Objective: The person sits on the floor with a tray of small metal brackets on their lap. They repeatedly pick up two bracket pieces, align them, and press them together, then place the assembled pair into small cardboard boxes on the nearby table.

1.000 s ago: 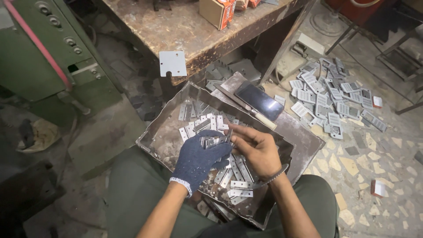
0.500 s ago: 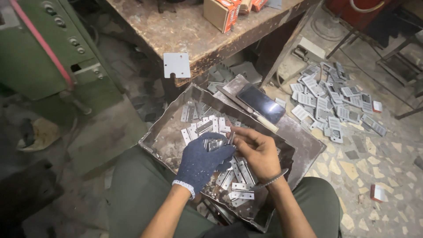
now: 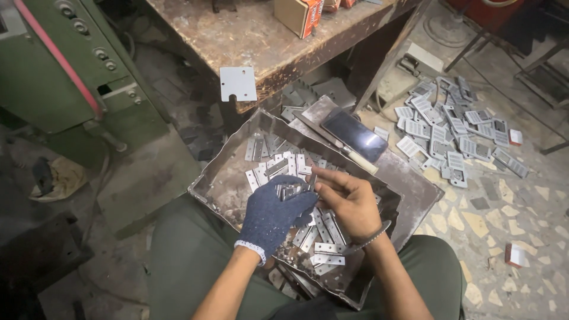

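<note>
so for packaging and screens there's not much here. a phone [image 3: 354, 136] lies flat on the far rim of the metal tray [image 3: 228, 178], dark glossy screen up, switched off, rectangular with rounded corners. beyond the tray, up on the worn wooden bench, a small cardboard box [image 3: 302, 13] stands at the edge, tan sides with a red and white printed end. right of the tray, on the floor, two little red and white cartons: one [image 3: 515, 137] just past the pile of stamped grey plates, another [image 3: 514, 255] closer in, well apart from the first.
</note>
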